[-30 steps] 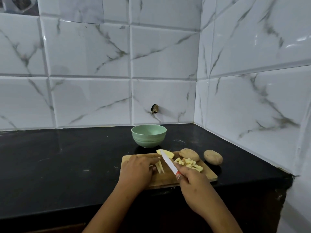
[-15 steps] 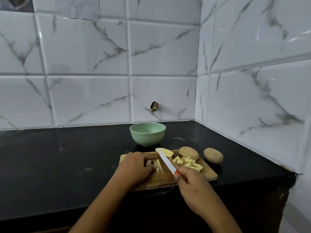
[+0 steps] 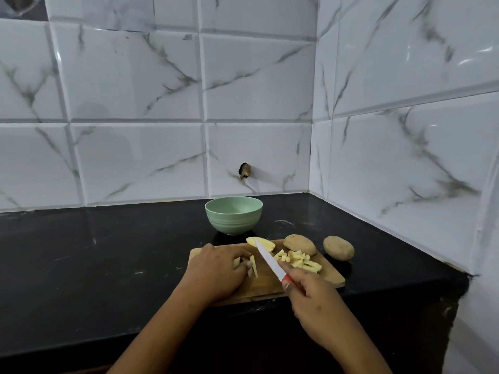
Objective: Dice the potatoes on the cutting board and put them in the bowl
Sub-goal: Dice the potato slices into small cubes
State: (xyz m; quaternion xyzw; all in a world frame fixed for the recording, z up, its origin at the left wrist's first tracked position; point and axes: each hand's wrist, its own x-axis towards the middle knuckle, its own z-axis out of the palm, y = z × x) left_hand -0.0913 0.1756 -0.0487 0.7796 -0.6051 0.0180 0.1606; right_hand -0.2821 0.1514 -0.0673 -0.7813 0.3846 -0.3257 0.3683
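Wooden cutting board (image 3: 263, 288), lying flat. Right of its middle, heaped pale yellow dice (image 3: 299, 261); left of middle, cut sticks (image 3: 253, 265); at its far edge, a cut half (image 3: 263, 242) and a whole brown potato (image 3: 301, 243). Just off its right end, another potato (image 3: 339, 247). Beyond its far edge, upright green bowl (image 3: 232, 222).

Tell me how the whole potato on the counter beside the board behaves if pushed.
The potato is a rounded oval, so a push would probably roll it unevenly. The counter looks glossy, so it may slide too. Whole and unpeeled, it is likely firm and heavy for its size.
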